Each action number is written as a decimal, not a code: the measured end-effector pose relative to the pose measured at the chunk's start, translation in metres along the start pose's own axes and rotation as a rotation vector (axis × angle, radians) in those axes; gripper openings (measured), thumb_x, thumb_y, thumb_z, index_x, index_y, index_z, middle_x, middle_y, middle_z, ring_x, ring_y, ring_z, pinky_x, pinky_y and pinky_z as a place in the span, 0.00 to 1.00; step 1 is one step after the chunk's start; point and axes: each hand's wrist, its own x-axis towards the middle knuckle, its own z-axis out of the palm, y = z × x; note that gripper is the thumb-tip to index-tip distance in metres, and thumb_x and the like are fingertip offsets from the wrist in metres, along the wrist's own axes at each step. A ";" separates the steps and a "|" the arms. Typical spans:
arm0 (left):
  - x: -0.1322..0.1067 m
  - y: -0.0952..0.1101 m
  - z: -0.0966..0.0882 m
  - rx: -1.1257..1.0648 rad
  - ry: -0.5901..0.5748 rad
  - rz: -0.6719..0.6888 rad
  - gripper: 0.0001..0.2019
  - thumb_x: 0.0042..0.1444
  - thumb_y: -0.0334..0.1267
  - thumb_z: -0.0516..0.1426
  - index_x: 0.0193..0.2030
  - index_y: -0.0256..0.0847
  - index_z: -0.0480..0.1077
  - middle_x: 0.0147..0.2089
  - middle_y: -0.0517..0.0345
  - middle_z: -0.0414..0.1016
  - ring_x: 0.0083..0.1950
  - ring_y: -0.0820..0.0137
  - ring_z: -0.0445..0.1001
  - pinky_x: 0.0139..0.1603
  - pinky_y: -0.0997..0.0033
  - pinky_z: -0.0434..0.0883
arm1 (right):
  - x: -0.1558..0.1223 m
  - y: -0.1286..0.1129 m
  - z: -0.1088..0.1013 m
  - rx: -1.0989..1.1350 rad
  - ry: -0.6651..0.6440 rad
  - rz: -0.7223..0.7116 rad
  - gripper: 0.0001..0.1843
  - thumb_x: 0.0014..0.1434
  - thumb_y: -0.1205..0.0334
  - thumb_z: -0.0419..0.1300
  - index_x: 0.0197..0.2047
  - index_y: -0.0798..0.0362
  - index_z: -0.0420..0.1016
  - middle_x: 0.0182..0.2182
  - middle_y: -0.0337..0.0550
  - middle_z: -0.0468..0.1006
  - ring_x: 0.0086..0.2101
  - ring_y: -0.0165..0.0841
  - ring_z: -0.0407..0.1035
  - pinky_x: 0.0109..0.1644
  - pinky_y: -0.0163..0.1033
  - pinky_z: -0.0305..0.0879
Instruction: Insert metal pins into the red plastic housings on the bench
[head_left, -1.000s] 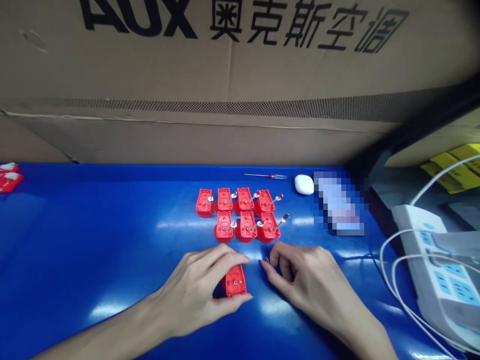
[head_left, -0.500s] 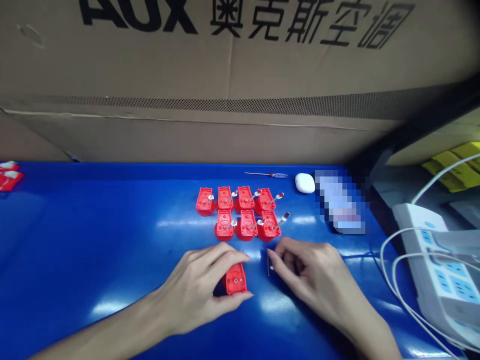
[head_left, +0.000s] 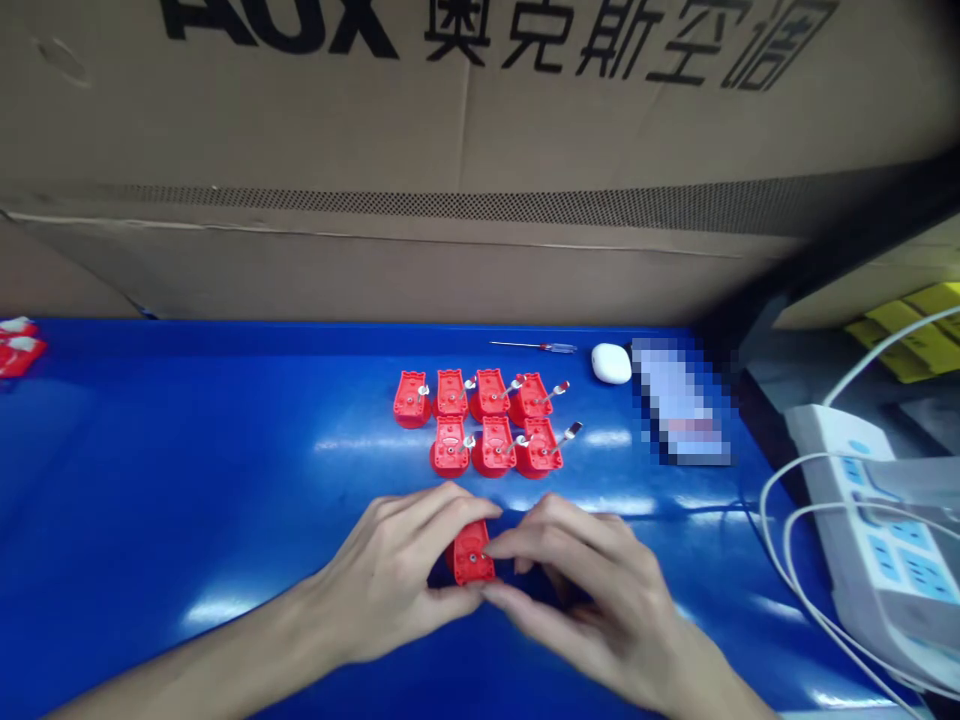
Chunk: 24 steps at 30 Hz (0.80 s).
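Observation:
A red plastic housing point(head_left: 472, 566) with a small metal dot in its face sits on the blue table. My left hand point(head_left: 405, 560) is curled round it, forefinger at the far end and thumb at the near end. From the right, my right hand point(head_left: 585, 580) reaches onto the same housing, with its forefinger on the right edge and its thumb at the near corner. The other right fingers are bent under, and whatever they might hold is hidden. Behind my hands stand several similar red housings point(head_left: 451, 452) in two rows, each with a thin metal piece sticking out rightward.
A small screwdriver point(head_left: 555, 348), a white rounded case point(head_left: 611, 364) and a blurred-out flat object point(head_left: 682, 405) lie at the back right. A white power strip point(head_left: 862, 530) with cables stands at right. A large cardboard box point(head_left: 375, 130) walls the back. Red-and-white pieces point(head_left: 19, 350) lie far left.
My right hand has moved left onto the red housing. The thin metal pin seen at its fingertips earlier is now out of sight. My left hand keeps its hold.

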 end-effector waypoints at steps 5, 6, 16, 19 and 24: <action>-0.001 0.001 0.000 -0.008 -0.001 -0.029 0.28 0.61 0.33 0.67 0.67 0.46 0.67 0.54 0.57 0.84 0.45 0.65 0.85 0.44 0.67 0.79 | 0.002 0.000 0.016 -0.002 0.002 0.018 0.05 0.74 0.62 0.66 0.52 0.48 0.80 0.39 0.41 0.79 0.34 0.32 0.76 0.38 0.39 0.66; -0.001 0.001 0.001 -0.001 -0.002 -0.033 0.29 0.61 0.32 0.66 0.67 0.47 0.67 0.53 0.58 0.84 0.44 0.65 0.85 0.43 0.68 0.78 | 0.003 0.000 0.017 0.002 0.011 0.026 0.04 0.74 0.63 0.66 0.50 0.48 0.81 0.38 0.40 0.78 0.33 0.32 0.75 0.37 0.39 0.66; 0.001 0.000 0.003 -0.012 0.036 0.000 0.27 0.63 0.34 0.66 0.67 0.47 0.66 0.51 0.58 0.86 0.44 0.65 0.86 0.44 0.68 0.80 | 0.003 -0.001 0.020 -0.021 0.028 -0.028 0.06 0.72 0.69 0.63 0.48 0.49 0.81 0.34 0.39 0.76 0.31 0.31 0.70 0.35 0.39 0.62; 0.002 0.001 0.002 -0.012 0.049 0.006 0.29 0.61 0.33 0.66 0.68 0.47 0.66 0.53 0.58 0.86 0.46 0.65 0.87 0.46 0.67 0.82 | 0.003 0.000 0.020 -0.084 0.028 -0.088 0.05 0.73 0.69 0.62 0.48 0.51 0.80 0.33 0.39 0.75 0.30 0.32 0.69 0.34 0.40 0.60; 0.001 0.000 0.003 -0.019 0.060 0.009 0.29 0.61 0.33 0.67 0.68 0.46 0.67 0.54 0.57 0.86 0.46 0.65 0.87 0.47 0.67 0.82 | 0.001 -0.001 0.020 -0.128 0.042 -0.124 0.06 0.73 0.69 0.62 0.47 0.51 0.80 0.32 0.38 0.75 0.29 0.31 0.69 0.34 0.40 0.60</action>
